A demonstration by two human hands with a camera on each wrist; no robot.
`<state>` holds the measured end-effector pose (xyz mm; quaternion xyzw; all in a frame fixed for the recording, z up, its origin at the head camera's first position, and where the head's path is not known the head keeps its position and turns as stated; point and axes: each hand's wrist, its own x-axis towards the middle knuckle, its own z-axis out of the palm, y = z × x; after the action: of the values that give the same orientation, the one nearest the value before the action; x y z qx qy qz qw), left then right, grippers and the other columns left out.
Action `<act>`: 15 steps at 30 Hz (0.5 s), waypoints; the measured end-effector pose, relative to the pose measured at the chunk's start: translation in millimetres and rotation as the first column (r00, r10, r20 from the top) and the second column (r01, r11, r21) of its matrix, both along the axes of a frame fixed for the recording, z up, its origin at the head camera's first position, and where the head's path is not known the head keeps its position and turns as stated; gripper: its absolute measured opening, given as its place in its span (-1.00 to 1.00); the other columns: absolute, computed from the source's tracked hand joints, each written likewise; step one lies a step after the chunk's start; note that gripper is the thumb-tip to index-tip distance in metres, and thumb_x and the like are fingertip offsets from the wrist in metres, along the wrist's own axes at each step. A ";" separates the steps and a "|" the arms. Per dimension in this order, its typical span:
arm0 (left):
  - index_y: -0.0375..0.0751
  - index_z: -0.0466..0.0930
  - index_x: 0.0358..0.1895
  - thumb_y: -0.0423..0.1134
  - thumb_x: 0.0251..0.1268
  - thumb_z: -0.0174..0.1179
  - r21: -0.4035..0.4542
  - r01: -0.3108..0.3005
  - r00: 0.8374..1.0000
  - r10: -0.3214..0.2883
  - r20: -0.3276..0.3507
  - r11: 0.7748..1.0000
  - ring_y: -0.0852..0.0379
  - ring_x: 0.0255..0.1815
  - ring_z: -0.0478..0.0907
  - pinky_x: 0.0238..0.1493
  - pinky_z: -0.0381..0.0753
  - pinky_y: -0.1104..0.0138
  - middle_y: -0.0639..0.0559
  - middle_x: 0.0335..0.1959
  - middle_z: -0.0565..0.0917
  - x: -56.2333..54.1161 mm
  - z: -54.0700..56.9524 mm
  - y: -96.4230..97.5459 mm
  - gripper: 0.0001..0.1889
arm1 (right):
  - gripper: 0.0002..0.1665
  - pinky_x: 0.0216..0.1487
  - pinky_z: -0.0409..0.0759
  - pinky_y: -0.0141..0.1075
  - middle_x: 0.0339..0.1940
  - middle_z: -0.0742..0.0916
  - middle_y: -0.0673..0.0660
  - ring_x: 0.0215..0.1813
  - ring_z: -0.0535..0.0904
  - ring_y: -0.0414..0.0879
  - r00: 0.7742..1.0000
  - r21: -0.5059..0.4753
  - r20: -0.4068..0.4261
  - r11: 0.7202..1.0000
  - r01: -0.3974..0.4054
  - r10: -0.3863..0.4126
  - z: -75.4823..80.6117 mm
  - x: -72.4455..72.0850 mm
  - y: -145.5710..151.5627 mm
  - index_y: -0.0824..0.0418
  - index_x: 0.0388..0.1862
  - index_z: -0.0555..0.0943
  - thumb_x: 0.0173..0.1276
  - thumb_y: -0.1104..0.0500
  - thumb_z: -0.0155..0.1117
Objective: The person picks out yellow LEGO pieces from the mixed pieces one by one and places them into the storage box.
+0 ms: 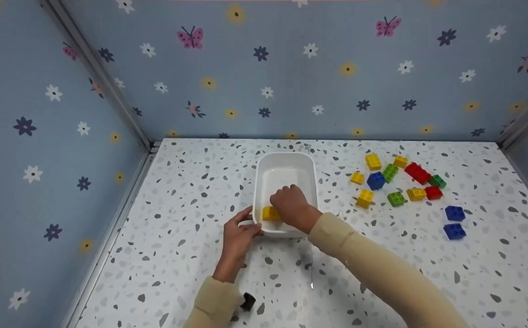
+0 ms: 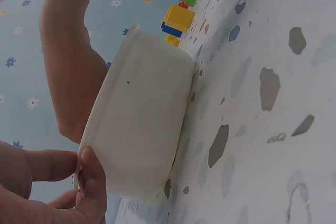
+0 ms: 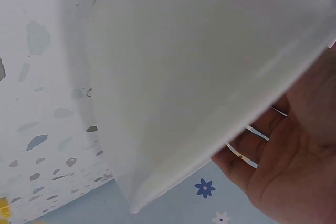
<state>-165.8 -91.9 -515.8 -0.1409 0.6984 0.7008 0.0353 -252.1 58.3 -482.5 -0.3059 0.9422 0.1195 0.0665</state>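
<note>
A white plastic tub point(image 1: 285, 159) stands on the speckled table. My left hand point(image 1: 238, 234) pinches its rim at the near left corner, thumb on the outside in the left wrist view. Inside the tub, my right hand point(image 1: 291, 205) reaches down with curled fingers and holds a yellow toy brick point(image 1: 270, 213), which shows at the left of the fingers, low near the tub's near end. The tub's wall point(image 3: 173, 77) hides the brick and the fingertips in the right wrist view.
To the right lie several loose toy bricks: yellow point(image 1: 365, 198), green point(image 1: 396, 198), red point(image 1: 417, 173) and blue point(image 1: 455, 213). A small black object point(image 1: 248, 301) is beside my left sleeve. Flower-patterned panels point(image 1: 291, 73) wall in the table's back and sides.
</note>
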 end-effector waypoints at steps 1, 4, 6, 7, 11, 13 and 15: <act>-0.40 0.45 0.49 -0.55 0.39 0.23 -0.001 -0.001 1.000 0.001 0.001 1.000 -0.16 0.00 0.71 -0.10 0.81 0.32 -0.34 0.22 0.51 0.0 -0.5 0.1 -0.41 | -0.71 0.20 0.70 -0.08 -0.09 0.82 0.19 -0.06 0.70 0.07 1.000 -0.014 0.007 1.000 0.003 -0.003 0.4 -0.4 1.6 0.23 0.07 0.75 0.43 0.16 0.47; -0.37 0.46 0.49 -0.55 0.40 0.22 -0.008 -0.005 1.000 0.005 0.015 1.000 -0.14 -0.01 0.71 -0.09 0.81 0.34 -0.32 0.21 0.52 -0.6 -1.3 0.6 -0.41 | -0.70 0.20 0.67 -0.05 -0.12 0.81 0.19 -0.06 0.69 0.10 1.000 -0.071 0.019 0.997 0.017 -0.016 2.3 -1.7 7.3 0.24 0.01 0.76 0.38 0.13 0.53; -0.35 0.47 0.49 -0.54 0.40 0.22 -0.014 -0.008 1.000 0.008 0.023 1.000 -0.09 -0.03 0.71 -0.08 0.80 0.35 -0.30 0.20 0.52 -0.9 -1.2 1.2 -0.42 | -0.67 0.24 0.65 -0.03 -0.12 0.81 0.20 -0.04 0.68 0.12 0.999 -0.105 0.024 0.994 0.024 -0.021 3.9 -2.1 11.7 0.25 0.00 0.75 0.36 0.10 0.55; -0.34 0.47 0.49 -0.53 0.41 0.22 -0.019 -0.008 1.000 0.008 0.026 1.000 -0.06 -0.04 0.71 -0.07 0.80 0.35 -0.29 0.20 0.52 -1.0 -1.2 1.4 -0.42 | -0.66 0.26 0.64 -0.02 -0.12 0.81 0.20 -0.03 0.68 0.12 0.999 -0.122 0.023 0.992 0.026 -0.024 4.7 -2.1 13.9 0.26 -0.01 0.75 0.36 0.09 0.56; -0.32 0.48 0.49 -0.54 0.41 0.22 -0.029 -0.010 0.999 0.011 0.032 1.000 0.02 -0.08 0.69 -0.05 0.80 0.35 -0.26 0.20 0.51 -0.5 -0.5 1.7 -0.42 | -0.60 0.30 0.62 0.00 -0.11 0.81 0.19 -0.01 0.68 0.13 1.000 -0.176 0.008 0.984 0.022 -0.021 7.6 -1.3 22.4 0.27 0.01 0.75 0.34 0.03 0.58; -0.32 0.48 0.49 -0.54 0.41 0.22 -0.029 -0.010 0.999 0.011 0.031 1.000 0.02 -0.08 0.69 -0.05 0.80 0.34 -0.26 0.20 0.52 -0.4 -0.6 1.7 -0.42 | -0.58 0.30 0.63 0.00 -0.10 0.82 0.19 -0.02 0.69 0.13 1.000 -0.197 -0.007 0.980 0.015 -0.017 9.2 -0.5 26.8 0.28 0.03 0.75 0.35 0.02 0.58; -0.33 0.48 0.49 -0.54 0.40 0.22 -0.024 -0.010 1.000 0.011 0.025 1.000 0.00 -0.08 0.69 -0.06 0.80 0.35 -0.27 0.20 0.52 -0.3 -0.9 1.6 -0.42 | -0.57 0.28 0.63 0.00 -0.11 0.82 0.19 -0.03 0.69 0.13 1.000 -0.217 -0.024 0.976 0.008 -0.014 10.5 0.8 31.6 0.28 0.03 0.75 0.34 0.02 0.59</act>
<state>-166.1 -90.3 -516.6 -0.1538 0.7056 0.6906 0.0389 -251.3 89.9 -472.0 -0.3046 0.9520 0.0195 0.0212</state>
